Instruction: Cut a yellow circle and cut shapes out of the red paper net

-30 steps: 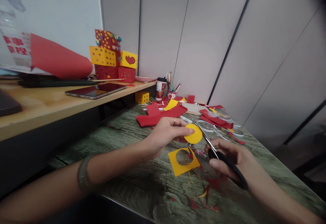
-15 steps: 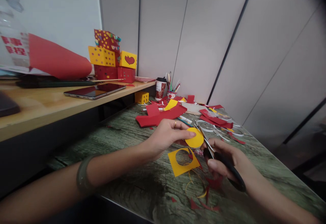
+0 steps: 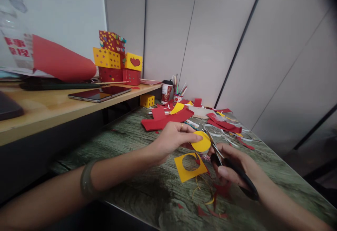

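Note:
My left hand (image 3: 175, 138) pinches a round yellow paper disc (image 3: 200, 142) between thumb and fingers. In my right hand (image 3: 234, 162) are black-handled scissors (image 3: 243, 178), their blades pointing up and left at the disc's right edge. Below the disc lies a yellow square sheet (image 3: 181, 169) with a round hole cut through it. Thin yellow strips (image 3: 193, 196) and small red paper scraps (image 3: 201, 210) are spread on the table beneath my right hand.
Red paper pieces (image 3: 168, 120) and white strips lie behind my hands. A paper cup (image 3: 165, 92) and a pen holder (image 3: 178, 98) stand farther back. On the wooden shelf (image 3: 52, 119) at left are a tablet (image 3: 100, 94) and stacked decorated boxes (image 3: 107, 58).
The scissors' handles have shifted slightly right and down, with the blades still by the disc. My left hand has hardly moved, and the whole view has shifted a little.

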The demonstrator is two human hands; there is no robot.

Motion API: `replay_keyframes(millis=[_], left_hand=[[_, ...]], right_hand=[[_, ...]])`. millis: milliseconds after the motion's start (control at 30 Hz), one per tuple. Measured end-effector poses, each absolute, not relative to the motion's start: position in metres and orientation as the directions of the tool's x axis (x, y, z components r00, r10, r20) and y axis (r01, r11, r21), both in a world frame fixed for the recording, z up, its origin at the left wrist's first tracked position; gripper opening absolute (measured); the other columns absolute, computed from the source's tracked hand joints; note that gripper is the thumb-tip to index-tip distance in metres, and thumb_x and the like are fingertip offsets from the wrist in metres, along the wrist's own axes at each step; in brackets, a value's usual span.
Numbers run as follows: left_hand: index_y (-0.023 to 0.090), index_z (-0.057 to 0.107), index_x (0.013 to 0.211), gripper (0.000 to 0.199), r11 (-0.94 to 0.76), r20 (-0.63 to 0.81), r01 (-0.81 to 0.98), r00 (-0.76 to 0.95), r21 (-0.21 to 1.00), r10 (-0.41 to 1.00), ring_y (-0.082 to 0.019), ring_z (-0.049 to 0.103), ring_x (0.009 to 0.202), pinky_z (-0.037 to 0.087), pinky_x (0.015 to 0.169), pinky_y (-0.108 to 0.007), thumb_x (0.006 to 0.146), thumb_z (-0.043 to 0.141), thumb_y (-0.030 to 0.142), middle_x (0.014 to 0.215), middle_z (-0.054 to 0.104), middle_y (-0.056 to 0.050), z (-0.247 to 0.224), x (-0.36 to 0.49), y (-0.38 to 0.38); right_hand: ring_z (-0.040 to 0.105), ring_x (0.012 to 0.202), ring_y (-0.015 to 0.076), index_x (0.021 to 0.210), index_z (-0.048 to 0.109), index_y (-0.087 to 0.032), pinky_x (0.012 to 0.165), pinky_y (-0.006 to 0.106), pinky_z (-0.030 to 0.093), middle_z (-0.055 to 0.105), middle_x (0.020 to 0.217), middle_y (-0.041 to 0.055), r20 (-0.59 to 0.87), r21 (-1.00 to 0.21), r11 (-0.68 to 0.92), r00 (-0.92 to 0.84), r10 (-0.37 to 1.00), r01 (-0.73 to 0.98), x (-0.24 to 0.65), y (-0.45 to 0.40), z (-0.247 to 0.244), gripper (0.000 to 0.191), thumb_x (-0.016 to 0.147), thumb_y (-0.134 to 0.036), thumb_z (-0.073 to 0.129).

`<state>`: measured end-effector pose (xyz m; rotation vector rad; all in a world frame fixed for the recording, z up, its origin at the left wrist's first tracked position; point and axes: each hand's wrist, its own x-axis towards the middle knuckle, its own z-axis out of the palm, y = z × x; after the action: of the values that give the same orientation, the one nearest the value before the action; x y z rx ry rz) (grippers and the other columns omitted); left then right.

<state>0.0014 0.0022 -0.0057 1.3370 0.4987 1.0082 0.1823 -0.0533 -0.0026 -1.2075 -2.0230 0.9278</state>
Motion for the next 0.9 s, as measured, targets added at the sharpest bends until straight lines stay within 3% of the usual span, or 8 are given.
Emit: replay_keyframes(millis=[233, 667, 900], left_hand=[[0.011, 0.061, 0.065, 0.008, -0.072, 0.222, -0.295, 0.516, 0.953, 0.827, -0.006, 0.055, 0.058, 0.044, 0.056, -0.017, 0.065, 0.066, 0.018, 0.065, 0.06, -0.001, -0.005, 0.0013, 0.0016], [0.011, 0.06, 0.067, 0.01, -0.076, 0.24, -0.315, 0.522, 0.946, 0.818, -0.007, 0.054, 0.061, 0.043, 0.058, -0.018, 0.064, 0.066, 0.018, 0.067, 0.059, -0.001, -0.0037, -0.0008, 0.0016], [0.01, 0.058, 0.069, 0.013, -0.078, 0.237, -0.325, 0.483, 0.942, 0.843, -0.008, 0.054, 0.063, 0.043, 0.059, -0.019, 0.065, 0.066, 0.02, 0.068, 0.058, -0.002, -0.0034, 0.0, 0.002]], right_hand=[[0.038, 0.058, 0.0122, 0.078, 0.047, -0.019, 0.049, 0.022, 0.031, 0.042, 0.064, -0.0026, 0.15, -0.802, 0.319, -0.347, 0.926, 0.506, 0.1796, -0.057, -0.0015, 0.034, 0.069, -0.05, 0.057], [0.029, 0.043, 0.0076, 0.075, 0.049, -0.02, 0.04, 0.02, 0.024, 0.033, 0.049, -0.008, 0.108, -0.832, 0.226, -0.253, 0.962, 0.506, 0.1807, -0.0576, 0.0, 0.028, 0.064, -0.041, 0.065], [0.029, 0.04, 0.007, 0.074, 0.049, -0.02, 0.038, 0.02, 0.023, 0.034, 0.047, -0.0081, 0.094, -0.835, 0.197, -0.218, 0.971, 0.514, 0.1785, -0.0583, 0.001, 0.032, 0.061, -0.045, 0.065]])
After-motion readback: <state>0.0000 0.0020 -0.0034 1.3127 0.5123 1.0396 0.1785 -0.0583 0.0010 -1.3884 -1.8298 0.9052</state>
